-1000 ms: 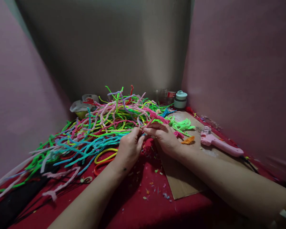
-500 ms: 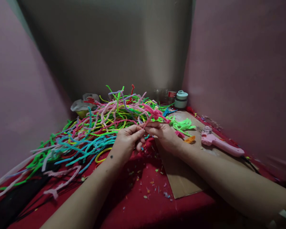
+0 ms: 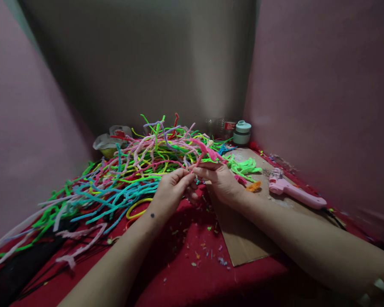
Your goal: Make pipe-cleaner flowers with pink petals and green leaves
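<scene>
Two hands meet above one red cloth (image 3: 179, 281): the left hand (image 3: 172, 187) and the right hand (image 3: 223, 181) both pinch one pink pipe cleaner (image 3: 213, 154), its bent end pointing away, before a pile (image 3: 144, 155) of strands too tangled to count. Rightward, one cardboard sheet (image 3: 243, 245) carries one glue gun (image 3: 297, 195) and one orange scrap (image 3: 254, 186); one lidded cup (image 3: 242, 133) stands behind.
</scene>
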